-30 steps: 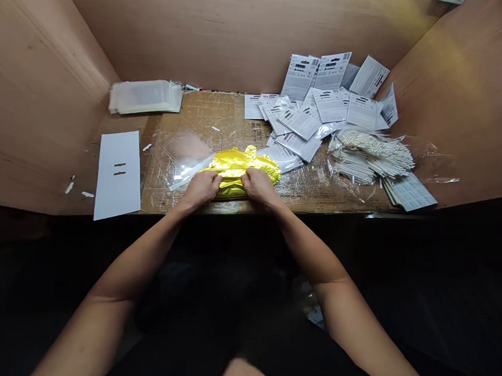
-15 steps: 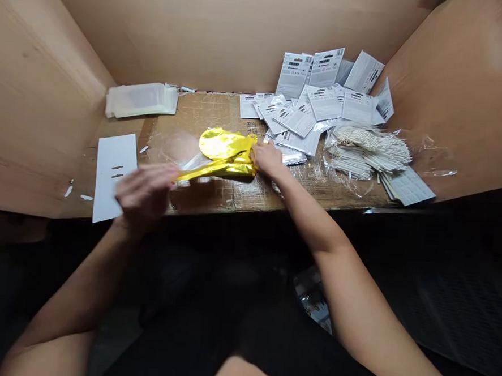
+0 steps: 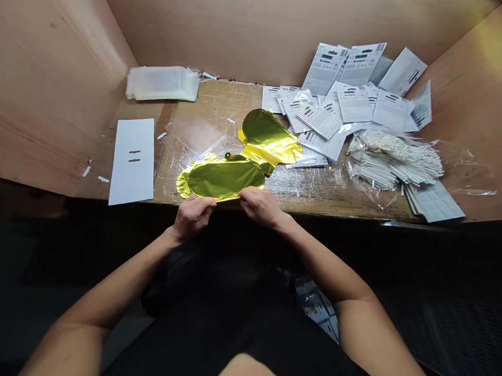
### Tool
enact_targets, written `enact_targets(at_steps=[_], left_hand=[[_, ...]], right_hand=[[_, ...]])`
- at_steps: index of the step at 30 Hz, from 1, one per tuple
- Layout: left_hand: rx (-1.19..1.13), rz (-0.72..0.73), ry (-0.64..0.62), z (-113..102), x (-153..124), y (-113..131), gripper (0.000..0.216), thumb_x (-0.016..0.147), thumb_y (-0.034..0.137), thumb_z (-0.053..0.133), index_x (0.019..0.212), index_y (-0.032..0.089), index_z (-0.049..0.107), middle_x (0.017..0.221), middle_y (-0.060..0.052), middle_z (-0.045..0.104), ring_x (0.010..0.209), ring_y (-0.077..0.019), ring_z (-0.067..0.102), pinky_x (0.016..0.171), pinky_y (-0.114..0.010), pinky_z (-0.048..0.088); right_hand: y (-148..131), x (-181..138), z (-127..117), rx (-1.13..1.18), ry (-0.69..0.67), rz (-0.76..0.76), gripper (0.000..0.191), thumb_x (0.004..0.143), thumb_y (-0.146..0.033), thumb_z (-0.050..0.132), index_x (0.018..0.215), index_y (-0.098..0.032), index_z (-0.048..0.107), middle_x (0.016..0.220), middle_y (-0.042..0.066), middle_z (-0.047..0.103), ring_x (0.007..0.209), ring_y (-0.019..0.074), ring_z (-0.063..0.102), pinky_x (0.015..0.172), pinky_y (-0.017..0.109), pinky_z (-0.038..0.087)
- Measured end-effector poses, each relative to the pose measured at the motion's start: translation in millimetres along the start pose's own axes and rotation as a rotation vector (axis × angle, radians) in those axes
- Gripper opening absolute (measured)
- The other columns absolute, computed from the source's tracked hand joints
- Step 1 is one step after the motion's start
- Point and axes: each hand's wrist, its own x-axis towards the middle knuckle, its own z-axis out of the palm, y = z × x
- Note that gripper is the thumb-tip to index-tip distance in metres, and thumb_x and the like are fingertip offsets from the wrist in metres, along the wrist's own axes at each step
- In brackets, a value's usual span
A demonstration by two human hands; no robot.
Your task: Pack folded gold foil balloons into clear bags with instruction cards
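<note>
A flat gold foil balloon (image 3: 225, 178) lies at the front edge of the wooden table (image 3: 319, 192). My left hand (image 3: 192, 217) and my right hand (image 3: 260, 205) pinch its near edge, side by side. Behind it a second gold foil piece (image 3: 268, 137) lies partly folded, touching the first at its right end. A clear plastic sleeve (image 3: 194, 134) lies flat just left of that piece.
A stack of clear bags (image 3: 162, 84) sits at the back left. A white card (image 3: 133, 159) lies at the left front. Printed white packets (image 3: 353, 103) are heaped at the back right, with bundled white sticks (image 3: 395, 160) in plastic below them. Wooden walls enclose three sides.
The folded gold foil has been opened out. My left hand came back from the left, and both hands now hold the near foil piece at the table's front edge.
</note>
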Motion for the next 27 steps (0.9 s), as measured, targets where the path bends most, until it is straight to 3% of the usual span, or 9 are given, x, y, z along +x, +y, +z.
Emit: enact_targets(at_steps=[2,4,7,11,15,18,20,24,27], left_hand=[[0.047,-0.151,0.061,-2.0,9.7,3.7,0.029,0.110,0.035,0.057,0.125,0.018,0.076,0.112,-0.011,0.084,0.096,-0.0238,0.082,0.089,-0.035,0.061],[0.126,-0.172,0.050,-6.5,23.0,4.6,0.043,0.107,0.043,0.064,0.140,0.016,0.070,0.137,-0.018,0.076,0.125,-0.0322,0.075,0.106,-0.044,0.058],[0.229,-0.012,-0.184,-14.2,42.0,1.0,0.058,0.099,0.050,0.073,0.147,0.018,0.067,0.161,-0.021,0.059,0.151,-0.0427,0.054,0.120,-0.058,0.046],[0.228,0.117,-0.479,-17.2,42.0,-3.3,0.048,0.102,0.038,0.068,0.147,0.020,0.069,0.157,-0.018,0.063,0.149,-0.0403,0.056,0.117,-0.057,0.048],[0.226,0.157,-0.469,-16.3,17.6,1.0,0.047,0.101,0.018,0.060,0.147,0.019,0.069,0.155,-0.018,0.064,0.145,-0.0376,0.059,0.117,-0.053,0.049],[0.173,0.115,-0.457,-22.8,14.4,2.1,0.039,0.106,0.026,0.056,0.139,0.018,0.073,0.136,-0.019,0.074,0.127,-0.0358,0.067,0.108,-0.052,0.053],[0.120,-0.001,-0.502,-30.4,28.3,-2.2,0.035,0.109,0.032,0.050,0.127,0.018,0.077,0.119,-0.017,0.078,0.111,-0.0333,0.071,0.098,-0.048,0.055],[0.281,-0.341,-0.667,-42.5,78.7,-12.5,0.039,0.112,0.033,0.043,0.104,0.014,0.076,0.089,-0.015,0.075,0.080,-0.0285,0.069,0.075,-0.039,0.051],[0.548,-0.216,-0.610,-39.9,105.7,-4.8,0.030,0.109,0.023,0.047,0.113,0.010,0.073,0.106,-0.020,0.075,0.094,-0.0319,0.069,0.082,-0.041,0.050]], right_hand=[[7.4,27.0,-3.5,0.103,0.026,0.118,0.024,0.110,-0.030,0.053,0.101,-0.017,0.071,0.092,0.009,0.075,0.082,0.0210,0.064,0.072,0.030,0.040],[14.6,55.1,-12.1,0.219,0.004,0.222,0.025,0.107,-0.031,0.058,0.089,-0.017,0.069,0.083,0.006,0.071,0.075,0.0186,0.059,0.069,0.029,0.036],[21.1,83.7,-22.4,0.369,-0.122,0.349,0.026,0.099,-0.025,0.063,0.075,-0.015,0.066,0.073,0.002,0.064,0.069,0.0153,0.053,0.065,0.028,0.033],[13.8,71.1,-26.2,0.338,-0.230,0.398,0.028,0.100,-0.028,0.064,0.076,-0.014,0.068,0.072,0.003,0.065,0.069,0.0161,0.053,0.066,0.029,0.036],[-6.5,18.2,-29.4,0.018,-0.024,0.195,0.028,0.106,-0.037,0.064,0.118,-0.013,0.072,0.122,0.019,0.075,0.104,0.0278,0.065,0.081,0.034,0.046],[-10.7,0.4,-34.8,-0.057,-0.152,-0.088,0.030,0.106,-0.033,0.064,0.132,-0.019,0.069,0.148,0.017,0.067,0.128,0.0294,0.060,0.085,0.033,0.048],[-4.5,13.3,-39.0,-0.065,-0.256,-0.117,0.023,0.109,-0.026,0.056,0.121,-0.018,0.073,0.130,0.015,0.076,0.115,0.0264,0.065,0.079,0.031,0.046],[15.2,79.0,-48.3,-0.007,-0.303,0.116,0.028,0.107,-0.034,0.057,0.103,-0.013,0.075,0.091,0.010,0.075,0.078,0.0187,0.060,0.071,0.030,0.040],[21.0,122.6,-55.3,0.053,-0.393,0.247,0.031,0.099,-0.038,0.067,0.087,-0.011,0.075,0.071,0.004,0.064,0.065,0.0146,0.051,0.064,0.029,0.036]])
